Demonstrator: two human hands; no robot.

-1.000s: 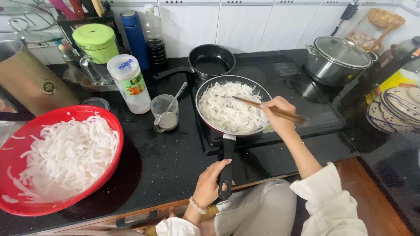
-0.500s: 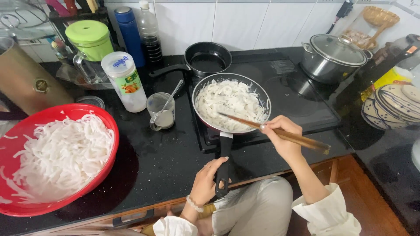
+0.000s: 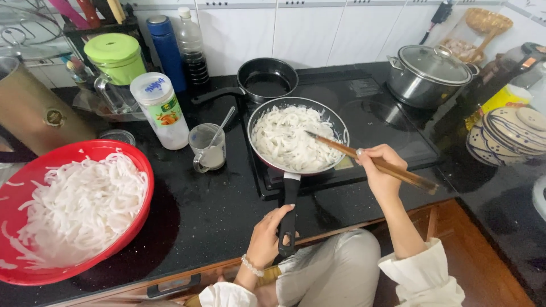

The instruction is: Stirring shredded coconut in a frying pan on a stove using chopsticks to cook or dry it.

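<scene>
Stirring noodles at the hob

Gripping the black handle, the left hand [image 3: 267,239] steadies the frying pan [image 3: 297,136] near the cooktop's [image 3: 392,122] front left corner, while the right hand [image 3: 380,167] clasps wooden chopsticks [image 3: 369,162], tips in the white noodles [image 3: 287,136]

the black worktop [image 3: 216,222] lies bare between the red bowl [image 3: 74,210] and the frying pan [image 3: 298,136], wide enough for a hand to pass. a glass cup with a spoon [image 3: 209,149] and a white jar [image 3: 160,111] crowd the pan's left side. behind it a small black pan [image 3: 266,78] blocks the way. to the right the cooktop [image 3: 398,133] is open up to the lidded steel pot [image 3: 429,74] and the stacked patterned bowls [image 3: 509,133].
</scene>
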